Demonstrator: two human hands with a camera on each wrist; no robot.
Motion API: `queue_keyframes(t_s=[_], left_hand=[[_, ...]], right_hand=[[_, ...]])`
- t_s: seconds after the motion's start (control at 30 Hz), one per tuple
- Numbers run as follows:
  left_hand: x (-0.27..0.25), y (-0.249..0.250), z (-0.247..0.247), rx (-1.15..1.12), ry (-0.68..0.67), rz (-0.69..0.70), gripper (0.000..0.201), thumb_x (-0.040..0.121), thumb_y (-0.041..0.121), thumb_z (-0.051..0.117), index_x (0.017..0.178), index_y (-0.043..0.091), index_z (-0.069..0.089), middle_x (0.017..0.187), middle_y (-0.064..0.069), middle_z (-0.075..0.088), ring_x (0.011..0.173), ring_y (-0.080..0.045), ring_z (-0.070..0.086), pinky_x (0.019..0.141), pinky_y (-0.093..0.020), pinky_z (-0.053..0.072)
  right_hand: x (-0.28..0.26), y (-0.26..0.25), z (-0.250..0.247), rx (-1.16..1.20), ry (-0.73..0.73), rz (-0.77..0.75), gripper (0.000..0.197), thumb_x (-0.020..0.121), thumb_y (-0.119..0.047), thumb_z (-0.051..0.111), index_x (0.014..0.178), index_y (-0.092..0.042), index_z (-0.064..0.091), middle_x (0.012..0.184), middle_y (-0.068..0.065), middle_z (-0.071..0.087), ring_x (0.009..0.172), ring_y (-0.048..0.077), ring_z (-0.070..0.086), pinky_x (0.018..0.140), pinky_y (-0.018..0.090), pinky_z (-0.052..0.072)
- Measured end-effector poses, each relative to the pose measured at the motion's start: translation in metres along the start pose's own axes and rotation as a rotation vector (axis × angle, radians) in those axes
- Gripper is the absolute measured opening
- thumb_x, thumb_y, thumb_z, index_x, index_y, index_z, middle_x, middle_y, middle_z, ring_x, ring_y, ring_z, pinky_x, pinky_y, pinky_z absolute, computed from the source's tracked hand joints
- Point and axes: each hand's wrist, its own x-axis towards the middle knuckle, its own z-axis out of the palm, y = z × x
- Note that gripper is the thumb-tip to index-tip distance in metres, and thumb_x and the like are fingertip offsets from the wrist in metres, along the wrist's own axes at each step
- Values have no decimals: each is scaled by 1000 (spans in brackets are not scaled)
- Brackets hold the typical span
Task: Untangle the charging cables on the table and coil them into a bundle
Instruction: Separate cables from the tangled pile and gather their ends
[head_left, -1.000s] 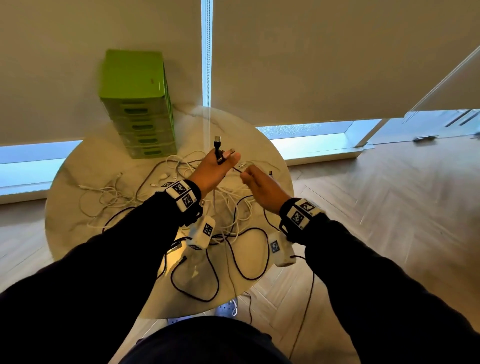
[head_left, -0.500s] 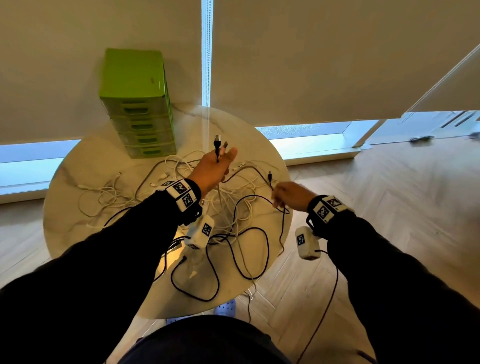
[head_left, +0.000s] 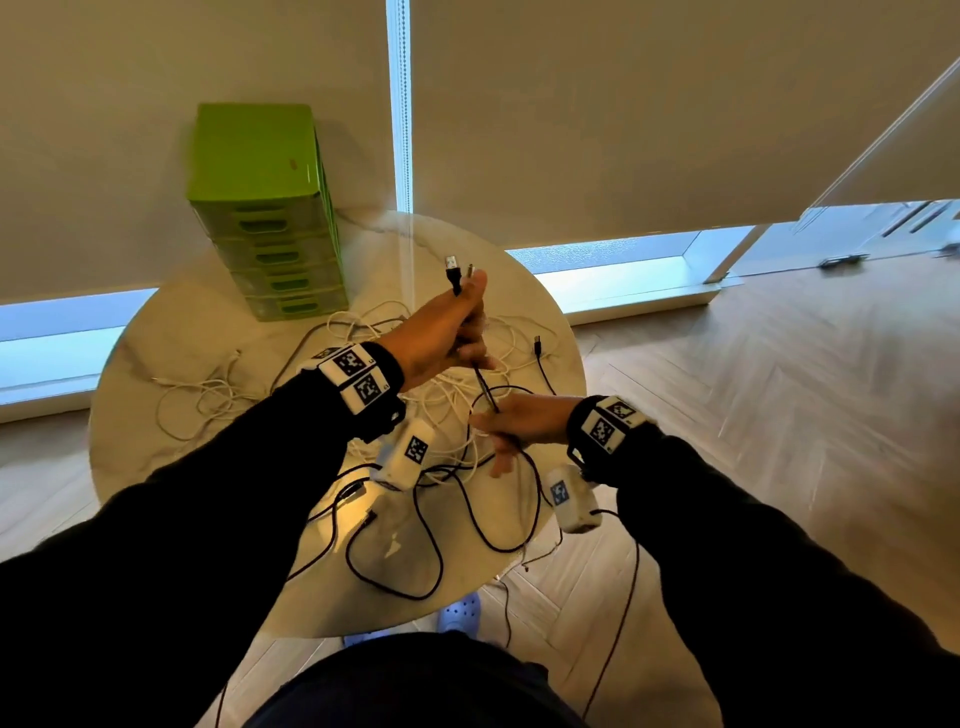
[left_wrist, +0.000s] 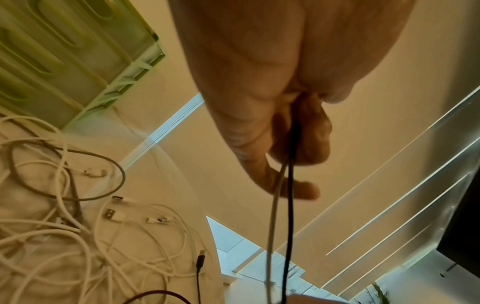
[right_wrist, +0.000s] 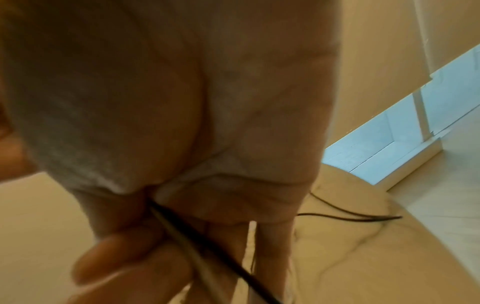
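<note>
A tangle of white cables and black cables lies on the round marble table. My left hand is raised above the pile and grips a black cable and a grey cable near their plugs, which stick up past the thumb. Both strands run down taut to my right hand, which pinches them lower down over the table's right part. In the right wrist view the two strands pass between thumb and fingers.
A green stack of drawers stands at the table's back left. A loose black plug lies near the right rim. More white cable loops spread to the left. Wood floor lies to the right, roller blinds behind.
My right hand moved out to the table's right rim, then came back in below the left hand and took hold of the two hanging strands. The left hand stayed raised.
</note>
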Motion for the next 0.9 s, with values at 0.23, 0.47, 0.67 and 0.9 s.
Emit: queue_keyframes(t_s=[0.23,0.47,0.67,0.9], left_hand=[[14,-16,-17,-39,157,164,24,99,25,54,93,27,31,76,3,28,60,-11,29,72,-28,45],[33,-9,-4,-244,343,186,16,107,34,43,95,24,41,65,11,33,54,-5,26,53,-21,25],[46,-33,5,-229,201,4,27,105,20,38,78,23,37,58,10,32,52,-7,23,53,-23,17],[67,-59,-5,-260,258,-112,22,98,15,28,85,24,42,54,8,28,49,-7,20,59,-29,8]], right_hand=[[-13,28,-48,-455,652,68,35,106,-39,38,95,-10,56,96,21,63,92,37,61,74,35,40],[3,35,6,-730,496,7,38,104,-43,31,110,-15,55,96,10,67,83,26,66,78,43,55],[23,34,46,-560,173,46,19,98,-25,47,110,-10,44,103,13,60,83,27,51,70,33,35],[20,36,-21,-421,227,-96,13,94,-4,46,101,-5,57,95,4,55,85,18,48,79,26,37]])
